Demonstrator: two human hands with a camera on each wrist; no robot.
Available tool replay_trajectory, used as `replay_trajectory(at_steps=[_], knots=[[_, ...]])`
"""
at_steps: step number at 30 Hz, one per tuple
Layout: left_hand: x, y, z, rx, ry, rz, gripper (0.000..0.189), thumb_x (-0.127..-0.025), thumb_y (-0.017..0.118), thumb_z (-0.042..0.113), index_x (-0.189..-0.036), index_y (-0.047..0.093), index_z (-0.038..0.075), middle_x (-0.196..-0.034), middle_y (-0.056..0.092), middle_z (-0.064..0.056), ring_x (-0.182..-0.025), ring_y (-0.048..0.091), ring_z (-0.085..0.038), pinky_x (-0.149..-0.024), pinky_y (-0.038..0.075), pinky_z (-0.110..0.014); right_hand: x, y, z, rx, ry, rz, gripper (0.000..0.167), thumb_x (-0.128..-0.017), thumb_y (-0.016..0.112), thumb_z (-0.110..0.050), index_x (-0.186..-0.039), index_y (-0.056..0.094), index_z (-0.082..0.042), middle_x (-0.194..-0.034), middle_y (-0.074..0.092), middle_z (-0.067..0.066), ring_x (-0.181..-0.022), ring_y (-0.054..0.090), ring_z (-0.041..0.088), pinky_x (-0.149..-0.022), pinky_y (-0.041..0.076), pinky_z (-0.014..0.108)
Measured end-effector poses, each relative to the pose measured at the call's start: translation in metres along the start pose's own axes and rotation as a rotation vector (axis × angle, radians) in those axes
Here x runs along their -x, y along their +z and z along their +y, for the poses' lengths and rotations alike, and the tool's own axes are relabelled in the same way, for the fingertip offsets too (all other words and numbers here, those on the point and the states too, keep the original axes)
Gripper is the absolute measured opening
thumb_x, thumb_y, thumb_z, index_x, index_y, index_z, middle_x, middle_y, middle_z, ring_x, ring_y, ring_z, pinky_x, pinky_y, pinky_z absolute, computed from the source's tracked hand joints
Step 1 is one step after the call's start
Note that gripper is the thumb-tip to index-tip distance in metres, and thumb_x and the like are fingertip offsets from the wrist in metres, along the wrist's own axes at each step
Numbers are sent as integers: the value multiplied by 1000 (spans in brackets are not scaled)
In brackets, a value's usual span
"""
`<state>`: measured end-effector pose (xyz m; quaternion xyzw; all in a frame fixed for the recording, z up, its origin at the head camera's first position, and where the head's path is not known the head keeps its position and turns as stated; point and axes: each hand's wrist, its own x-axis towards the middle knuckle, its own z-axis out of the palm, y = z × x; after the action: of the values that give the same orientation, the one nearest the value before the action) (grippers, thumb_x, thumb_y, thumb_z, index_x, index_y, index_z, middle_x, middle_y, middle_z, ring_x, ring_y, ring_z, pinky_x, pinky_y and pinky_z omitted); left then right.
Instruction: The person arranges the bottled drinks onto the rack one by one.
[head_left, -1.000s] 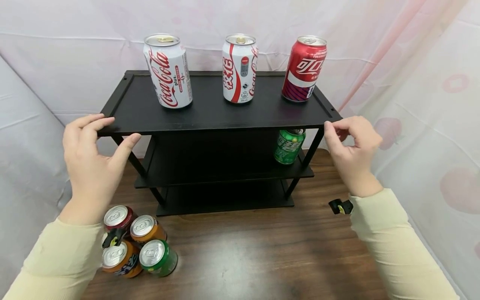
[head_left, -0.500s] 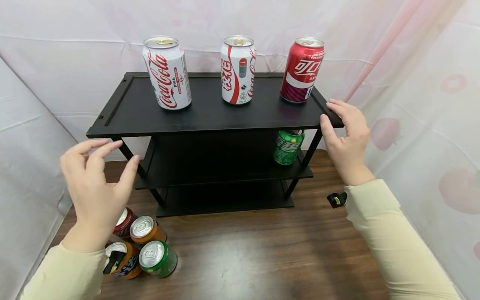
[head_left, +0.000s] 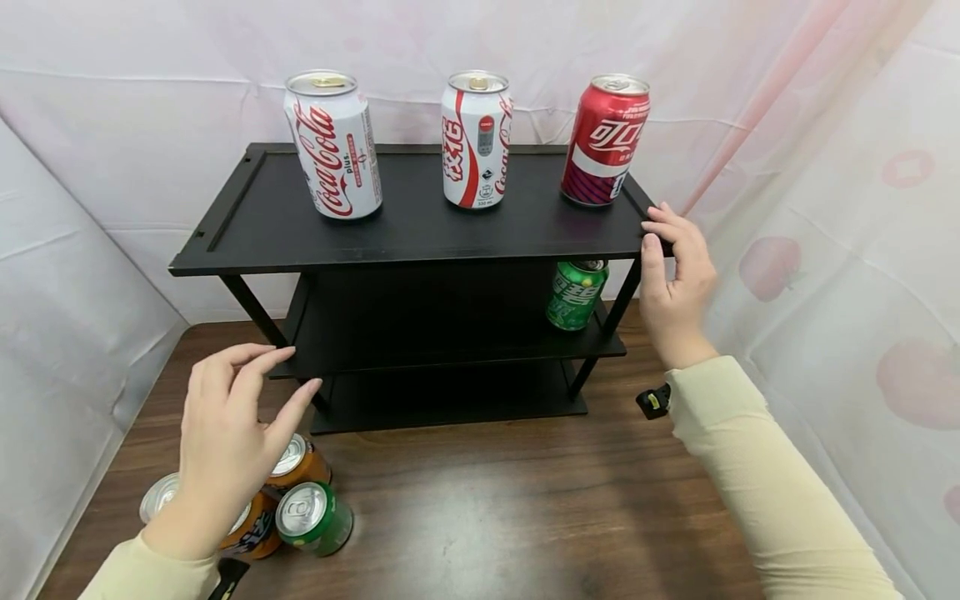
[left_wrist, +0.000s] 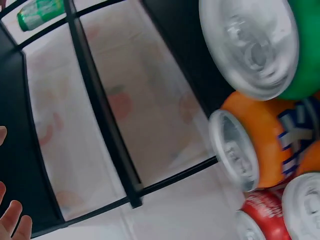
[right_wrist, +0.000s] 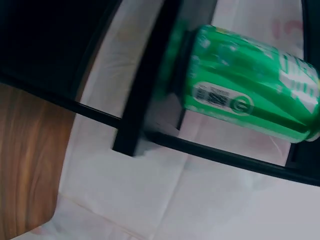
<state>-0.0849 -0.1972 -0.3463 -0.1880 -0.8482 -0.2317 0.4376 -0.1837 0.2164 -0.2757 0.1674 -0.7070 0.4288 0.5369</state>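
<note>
My left grip (head_left: 228, 425) has dropped from beside the black rack (head_left: 420, 237)'s top to eight o'clock, near the orange can (head_left: 309, 477) and green can (head_left: 326, 529) on the bench (head_left: 487, 508), spread and holding nothing. I see my right grip (head_left: 678, 287), shifted slightly inward at three o'clock, relaxed and unloaded, fingertips at the rack's top corner.

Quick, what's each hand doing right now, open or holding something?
Left hand: open, holding nothing.
Right hand: at a top corner of the black rack; whether it grips there can't be told.
</note>
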Motion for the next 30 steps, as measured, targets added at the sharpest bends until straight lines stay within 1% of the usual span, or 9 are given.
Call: replay_trajectory(at_steps=[4,8,11,16,19,21,24,27,30], knots=[[11,0,0,-20,-1,-24,68,-97,51,58,-111,67,-7,-106,59,-28,-94,51,-46,-78,39,-52,4,6,7,-36,-29,33,36,-91,54,-18,-93,65,17,-109,66,34,-121,63,33,-109,45,41],[24,-1,1,-31,-12,-73,69,-97,49,61,-109,68,-4,-106,61,-24,-96,53,-44,-78,39,-51,7,14,25,-67,-62,74,47,-95,55,-32,-94,67,14,-107,67,31,-119,63,36,-108,45,43],[36,-2,2,-40,-14,-134,71,-97,46,63,-110,68,-4,-108,61,-22,-96,53,-42,-79,39,-50,8,19,40,-75,-77,103,53,-96,56,-41,-94,68,11,-106,68,28,-117,63,39,-107,45,44],[56,-3,4,-42,-35,-247,74,-96,43,66,-113,67,-2,-109,60,-21,-94,54,-38,-80,41,-48,10,21,52,-83,-78,130,52,-95,56,-42,-93,68,9,-106,68,26,-115,61,46,-108,44,44],[67,-3,5,-44,-37,-294,74,-96,41,67,-114,67,0,-108,60,-20,-93,55,-36,-76,43,-48,11,21,53,-84,-70,134,53,-95,55,-43,-94,67,8,-107,68,25,-116,61,43,-108,44,44],[73,-1,5,-50,-16,-303,74,-96,41,68,-112,68,1,-105,62,-18,-91,57,-35,-72,45,-49,11,21,53,-85,-66,138,54,-96,55,-44,-95,67,9,-107,67,25,-118,62,39,-108,44,45],[83,1,6,-92,15,-341,73,-95,41,70,-109,71,5,-103,65,-16,-91,58,-36,-67,47,-52,11,21,51,-94,-70,156,52,-96,54,-41,-95,64,11,-106,66,28,-118,62,36,-108,44,46],[94,3,6,-155,23,-394,73,-92,43,74,-107,73,9,-103,66,-14,-91,58,-38,-63,48,-54,10,21,39,-104,-86,179,49,-96,54,-34,-94,61,14,-103,65,32,-117,63,36,-108,44,47],[103,3,6,-192,17,-458,68,-85,56,73,-106,74,10,-106,66,-12,-88,56,-37,-62,47,-52,9,20,29,-107,-97,195,46,-96,53,-30,-92,59,15,-101,63,34,-115,62,40,-107,44,47]])
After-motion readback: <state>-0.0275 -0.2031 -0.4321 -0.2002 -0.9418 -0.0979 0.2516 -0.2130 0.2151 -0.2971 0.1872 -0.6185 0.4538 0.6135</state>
